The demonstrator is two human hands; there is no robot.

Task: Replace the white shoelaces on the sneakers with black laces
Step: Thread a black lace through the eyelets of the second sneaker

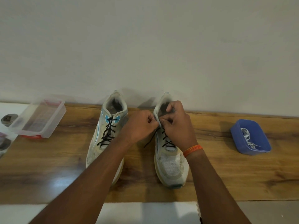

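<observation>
Two white sneakers stand side by side on the wooden table (226, 175), toes toward me. The left sneaker (103, 152) is laced with a black lace (107, 135). The right sneaker (171, 165) has a black lace (168, 143) crossing its lower eyelets, with one loose end (149, 142) trailing off its left side. My left hand (139, 126) pinches the lace by the upper eyelets. My right hand (178, 125) grips the right sneaker's collar and lace at the same spot. White laces (247, 138) lie in a blue tub.
The blue tub (258, 150) sits at the table's right. A clear plastic box (38, 118) with red clips stands at the left. Dark round objects (8, 119) lie on a white surface at the far left. A wall rises right behind the shoes.
</observation>
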